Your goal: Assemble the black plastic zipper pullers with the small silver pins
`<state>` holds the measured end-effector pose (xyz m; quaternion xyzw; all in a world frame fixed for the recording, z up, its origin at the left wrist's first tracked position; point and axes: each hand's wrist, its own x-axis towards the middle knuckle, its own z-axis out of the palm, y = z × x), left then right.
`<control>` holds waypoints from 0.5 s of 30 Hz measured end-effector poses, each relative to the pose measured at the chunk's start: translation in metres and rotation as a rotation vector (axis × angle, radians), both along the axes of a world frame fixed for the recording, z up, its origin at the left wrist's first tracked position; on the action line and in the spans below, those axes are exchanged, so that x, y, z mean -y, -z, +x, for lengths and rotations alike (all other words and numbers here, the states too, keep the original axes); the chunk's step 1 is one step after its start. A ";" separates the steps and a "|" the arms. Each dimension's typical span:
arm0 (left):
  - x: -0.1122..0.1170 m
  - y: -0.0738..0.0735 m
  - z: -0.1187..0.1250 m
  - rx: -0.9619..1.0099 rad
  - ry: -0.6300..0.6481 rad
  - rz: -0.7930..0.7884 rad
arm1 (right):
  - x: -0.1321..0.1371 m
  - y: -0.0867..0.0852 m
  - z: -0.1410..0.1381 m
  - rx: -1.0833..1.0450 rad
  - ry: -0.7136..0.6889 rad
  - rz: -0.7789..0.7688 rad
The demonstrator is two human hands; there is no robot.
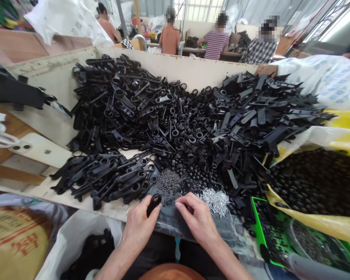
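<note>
My left hand (138, 223) is closed around a black plastic part with a ring-shaped end (154, 203), held over the front edge of the dark work mat (170, 221). To its right, my right hand (198, 219) has thumb and fingers pinched together; a small dark bit shows in the curl, too hidden to name. Just beyond the hands lie a heap of small springs (169, 181), a cluster of black balls (202, 177) and a pile of silver pins (214, 201). Similar ringed black parts (113, 175) lie in rows beyond my left hand.
Large heaps of black plastic parts (128, 97) and flat black pieces (259, 101) fill the tray, walled by a pale back board (210, 72). A green basket (258, 229) and yellow bag of balls (317, 182) stand right, a phone (46, 151) left. Several people work behind.
</note>
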<state>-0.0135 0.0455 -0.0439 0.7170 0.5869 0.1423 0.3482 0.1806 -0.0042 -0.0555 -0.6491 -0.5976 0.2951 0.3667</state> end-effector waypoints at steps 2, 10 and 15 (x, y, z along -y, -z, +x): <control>0.003 0.000 0.000 -0.019 0.012 -0.003 | 0.002 0.000 0.001 -0.048 0.018 -0.003; -0.003 -0.006 0.016 -0.313 0.013 0.033 | 0.005 0.004 0.000 -0.059 0.014 -0.015; -0.005 -0.009 -0.001 -0.312 -0.021 0.031 | 0.006 0.006 0.001 -0.062 0.030 -0.012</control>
